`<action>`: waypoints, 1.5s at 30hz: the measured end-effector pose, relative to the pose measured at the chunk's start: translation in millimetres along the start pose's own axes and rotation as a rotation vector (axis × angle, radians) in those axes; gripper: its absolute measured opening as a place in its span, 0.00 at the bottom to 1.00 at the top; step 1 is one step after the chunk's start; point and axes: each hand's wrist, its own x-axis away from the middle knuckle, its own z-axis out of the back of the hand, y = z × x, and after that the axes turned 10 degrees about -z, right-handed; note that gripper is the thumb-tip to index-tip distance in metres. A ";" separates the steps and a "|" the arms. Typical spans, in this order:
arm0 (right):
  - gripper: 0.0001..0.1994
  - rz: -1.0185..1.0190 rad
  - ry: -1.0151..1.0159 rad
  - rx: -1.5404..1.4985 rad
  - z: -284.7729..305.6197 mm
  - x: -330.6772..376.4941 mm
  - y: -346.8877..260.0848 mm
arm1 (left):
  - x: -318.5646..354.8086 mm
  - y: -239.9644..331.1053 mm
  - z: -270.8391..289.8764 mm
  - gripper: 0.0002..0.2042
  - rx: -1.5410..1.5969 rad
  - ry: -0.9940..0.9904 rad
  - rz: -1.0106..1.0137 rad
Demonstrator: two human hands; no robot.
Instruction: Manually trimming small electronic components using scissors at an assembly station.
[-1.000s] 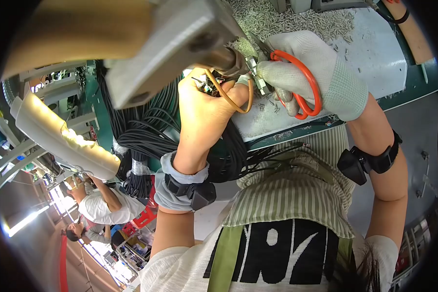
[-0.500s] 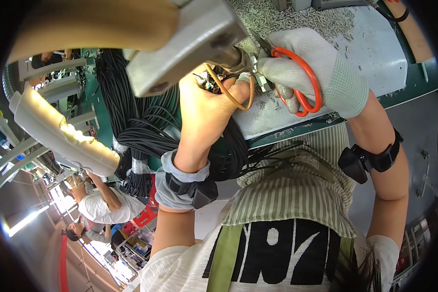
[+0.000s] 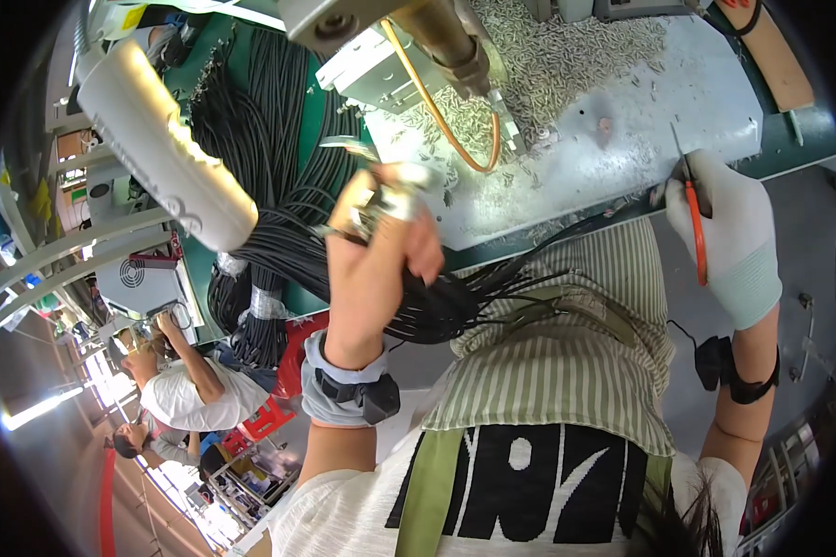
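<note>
My bare left hand (image 3: 367, 269) is closed round a bunch of black cable ends with silvery metal connectors (image 3: 398, 190), smeared by motion. It is over the near left part of the bench, above a thick bundle of black cables (image 3: 293, 243). My right hand (image 3: 736, 227), in a white knitted glove, is closed on red-handled scissors (image 3: 696, 227) beside the bench's near right edge. Their dark blades point away from me. A machine head (image 3: 460, 60) with a tan looped tube (image 3: 435, 110) stands over the white work surface (image 3: 697, 102), apart from both hands.
Many small metal pieces (image 3: 567, 56) are heaped on the work surface's far side. A lit lamp (image 3: 163, 139) hangs at the left, above the green bench (image 3: 293, 302). Loose cables cross my striped apron (image 3: 567, 371). Another person (image 3: 200, 395) sits at the lower left.
My left hand has drawn back from beneath the machine head with the connectors. My right hand has moved right and toward me with the scissors. The view has shifted, showing more work surface.
</note>
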 end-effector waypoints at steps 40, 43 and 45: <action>0.09 0.421 0.190 -0.094 -18.2 41.7 -37.6 | 25.2 -7.4 -70.3 0.08 -0.605 -0.139 -0.231; 0.09 0.482 0.293 -0.072 -25.6 38.1 -42.0 | 25.0 -7.4 -68.0 0.08 -0.588 -0.147 -0.238; 0.08 0.575 0.366 -0.026 -33.1 37.0 -43.8 | 24.5 -8.6 -64.9 0.08 -0.647 -0.267 -0.299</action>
